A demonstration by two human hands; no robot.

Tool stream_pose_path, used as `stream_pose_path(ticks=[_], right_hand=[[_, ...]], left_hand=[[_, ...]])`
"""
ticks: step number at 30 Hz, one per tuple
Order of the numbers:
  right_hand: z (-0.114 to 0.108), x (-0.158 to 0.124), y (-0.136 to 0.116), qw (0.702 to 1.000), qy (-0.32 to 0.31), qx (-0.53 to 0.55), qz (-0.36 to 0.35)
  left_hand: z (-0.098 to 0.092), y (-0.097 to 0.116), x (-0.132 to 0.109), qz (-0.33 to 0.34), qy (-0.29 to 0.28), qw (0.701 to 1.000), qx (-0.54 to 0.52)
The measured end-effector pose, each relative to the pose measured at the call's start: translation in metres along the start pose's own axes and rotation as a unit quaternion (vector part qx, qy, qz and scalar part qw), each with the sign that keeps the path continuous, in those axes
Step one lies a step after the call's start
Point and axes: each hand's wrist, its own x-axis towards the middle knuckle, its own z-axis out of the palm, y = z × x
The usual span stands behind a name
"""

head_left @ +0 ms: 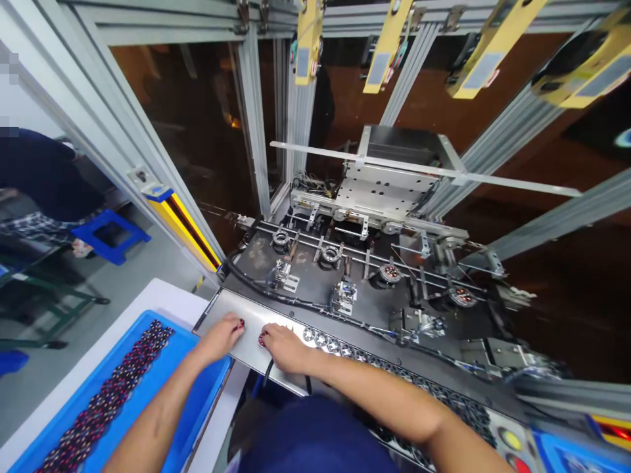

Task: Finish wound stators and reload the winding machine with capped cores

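Observation:
My left hand [221, 336] rests on the silver metal plate [246, 351] at the machine's front, its fingers curled round a small dark red ring-shaped part [241, 324]. My right hand [284, 347] lies just to its right on the same plate, fingers pinched on another small round red part [261, 339]. A row of several round silver-and-dark parts [325, 341] runs along the plate to the right of my right hand. A blue tray [148, 387] with several dark red wound parts in rows sits under my left forearm.
Behind the plate is a black machine bed [315, 276] with round fixtures, clamps and cables, inside an aluminium frame with dark panels. Yellow tools [308, 39] hang overhead. Coloured buttons [510, 439] sit at the right front. A person in dark clothes [34, 177] stands far left by a blue stool [111, 233].

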Motion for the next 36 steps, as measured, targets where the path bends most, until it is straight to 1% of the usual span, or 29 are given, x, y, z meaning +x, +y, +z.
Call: stream_pose_path(ticks=[2, 3, 5, 7, 8, 9, 11, 12, 13, 14, 16, 17, 18, 19, 21, 22, 23, 25, 27, 29, 32, 36], right_hand=[[0.017, 0.021, -0.007, 1.000, -0.015, -0.024, 0.006], [0.020, 0.028, -0.009, 0.999, -0.019, -0.036, 0.009], [0.015, 0.034, -0.013, 0.998, -0.019, -0.054, 0.015], [-0.004, 0.023, -0.012, 0.997, -0.003, -0.067, 0.028], [-0.019, 0.010, -0.009, 0.997, 0.012, -0.072, 0.037], [-0.036, -0.007, -0.004, 0.995, 0.029, -0.078, 0.050], [-0.079, -0.053, 0.016, 0.989, 0.069, -0.094, 0.088], [-0.103, -0.080, 0.031, 0.984, 0.087, -0.105, 0.113], [-0.127, -0.109, 0.049, 0.977, 0.104, -0.116, 0.143], [-0.152, -0.139, 0.069, 0.968, 0.119, -0.129, 0.177], [-0.195, -0.193, 0.113, 0.947, 0.141, -0.153, 0.246], [-0.212, -0.216, 0.135, 0.936, 0.144, -0.161, 0.278], [-0.225, -0.236, 0.156, 0.928, 0.140, -0.166, 0.304], [-0.234, -0.252, 0.175, 0.920, 0.135, -0.170, 0.328], [-0.241, -0.274, 0.204, 0.906, 0.122, -0.173, 0.366], [-0.239, -0.282, 0.215, 0.901, 0.116, -0.174, 0.381], [-0.236, -0.287, 0.223, 0.896, 0.111, -0.174, 0.393], [-0.226, -0.294, 0.234, 0.890, 0.103, -0.171, 0.410], [-0.218, -0.297, 0.241, 0.887, 0.097, -0.164, 0.419], [-0.212, -0.301, 0.247, 0.886, 0.094, -0.157, 0.427], [-0.209, -0.306, 0.252, 0.885, 0.090, -0.147, 0.433], [-0.208, -0.310, 0.254, 0.890, 0.079, -0.136, 0.428]], left_hand=[[0.025, -0.004, -0.016, -0.030, 0.022, 0.999, 0.039], [0.034, -0.005, -0.020, -0.039, 0.035, 0.997, 0.056], [0.045, -0.007, -0.023, -0.037, 0.057, 0.994, 0.082], [0.045, -0.009, -0.024, -0.014, 0.076, 0.992, 0.096], [0.041, -0.009, -0.024, 0.001, 0.085, 0.991, 0.100], [0.034, -0.008, -0.021, 0.017, 0.094, 0.990, 0.104], [0.015, 0.002, -0.008, 0.047, 0.113, 0.987, 0.105], [0.003, 0.013, 0.004, 0.067, 0.121, 0.985, 0.104], [-0.009, 0.029, 0.020, 0.088, 0.130, 0.982, 0.101], [-0.020, 0.050, 0.040, 0.128, 0.127, 0.979, 0.099], [-0.036, 0.104, 0.091, 0.212, 0.116, 0.965, 0.101], [-0.038, 0.134, 0.120, 0.249, 0.076, 0.959, 0.113], [-0.036, 0.163, 0.150, 0.269, 0.051, 0.955, 0.115], [-0.029, 0.191, 0.179, 0.283, 0.033, 0.951, 0.117], [-0.005, 0.236, 0.230, 0.306, -0.012, 0.943, 0.127], [0.010, 0.253, 0.250, 0.317, -0.037, 0.938, 0.133], [0.025, 0.266, 0.266, 0.327, -0.062, 0.933, 0.138], [0.053, 0.280, 0.288, 0.341, -0.106, 0.922, 0.150], [0.072, 0.284, 0.300, 0.348, -0.138, 0.913, 0.161], [0.083, 0.281, 0.306, 0.347, -0.159, 0.909, 0.170], [0.090, 0.276, 0.314, 0.340, -0.179, 0.906, 0.178], [0.095, 0.273, 0.318, 0.324, -0.198, 0.908, 0.178]])
